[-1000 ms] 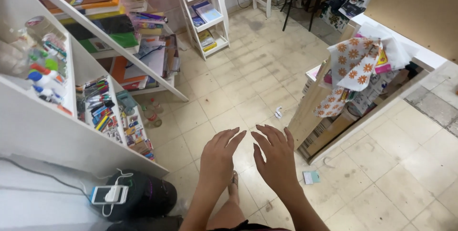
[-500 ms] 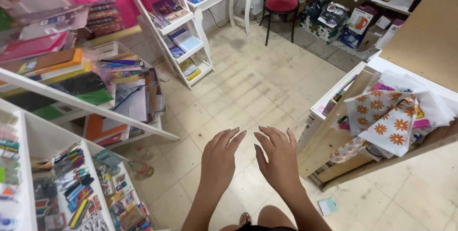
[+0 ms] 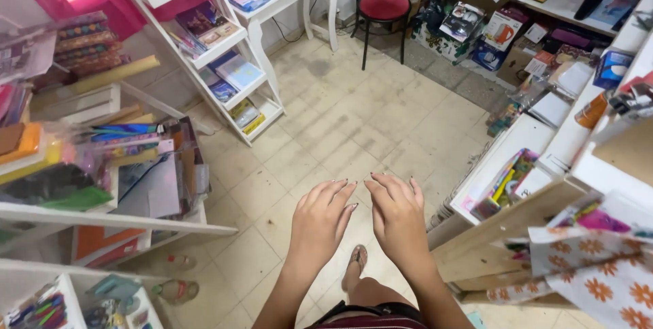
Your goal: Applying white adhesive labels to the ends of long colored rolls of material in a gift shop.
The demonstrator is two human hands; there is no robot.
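Pale tiled floor runs down the middle of a small stationery shop, with shelves crowding both sides. We hold both hands out in front of us, palms down, over the open floor. Our left hand and right hand hover side by side, almost touching at the thumbs, the fingers spread loose and gripping nothing. Below them we see one foot in a sandal on the tiles.

Nearest on our left is the white shelf stacked with coloured paper and folders; its front edge lies well apart from the left hand. On our right a slanted wooden rack carries packs of coloured pens, near the right hand but not touching it, and flower-printed paper hangs at its lower corner. A red-seated stool stands at the far end of the floor.

We judge that we are between grasps, standing in the aisle with nothing chosen. Any pick from here would call for a reach sideways to one shelf edge, since nothing lies directly under our hands.
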